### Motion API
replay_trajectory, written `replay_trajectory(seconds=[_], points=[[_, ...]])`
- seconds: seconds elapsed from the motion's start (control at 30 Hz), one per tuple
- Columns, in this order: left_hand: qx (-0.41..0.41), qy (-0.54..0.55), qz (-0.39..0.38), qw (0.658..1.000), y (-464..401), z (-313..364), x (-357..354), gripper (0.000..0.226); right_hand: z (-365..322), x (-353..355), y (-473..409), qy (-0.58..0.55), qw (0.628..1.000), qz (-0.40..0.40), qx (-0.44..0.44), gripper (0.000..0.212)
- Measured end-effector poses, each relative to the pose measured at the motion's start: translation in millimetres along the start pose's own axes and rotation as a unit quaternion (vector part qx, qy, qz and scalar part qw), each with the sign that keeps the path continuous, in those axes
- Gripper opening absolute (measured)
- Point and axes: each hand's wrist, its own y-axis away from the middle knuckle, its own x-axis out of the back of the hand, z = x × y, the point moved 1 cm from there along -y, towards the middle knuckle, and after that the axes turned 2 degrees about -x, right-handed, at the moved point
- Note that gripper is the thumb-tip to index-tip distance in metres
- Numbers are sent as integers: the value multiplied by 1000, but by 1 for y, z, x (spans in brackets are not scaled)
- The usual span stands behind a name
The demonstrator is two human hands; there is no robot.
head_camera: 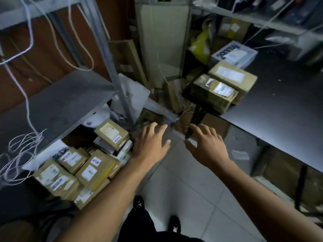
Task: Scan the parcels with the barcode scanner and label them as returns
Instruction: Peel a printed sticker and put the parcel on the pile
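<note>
Fingers (153, 127) of both hands spread, empty; blurred, seemingly cardboard parcels (212, 92).

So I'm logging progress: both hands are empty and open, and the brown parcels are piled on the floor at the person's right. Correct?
Not quite. The head view shows the left hand and right hand empty and open, but the brown parcels are piled on the floor at the person's left, under the grey shelf.
</note>
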Motion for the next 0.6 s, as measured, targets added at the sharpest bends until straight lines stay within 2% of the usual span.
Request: replay_trajectory(seconds=[0.23,0.6], points=[[-77,-2,-41,996,-51,90,-13,57,89,27,10,-35,994,25,-101,64],[-111,46,-58,991,-188,149,-36,56,162,52,-74,-40,986,7,-162,66]])
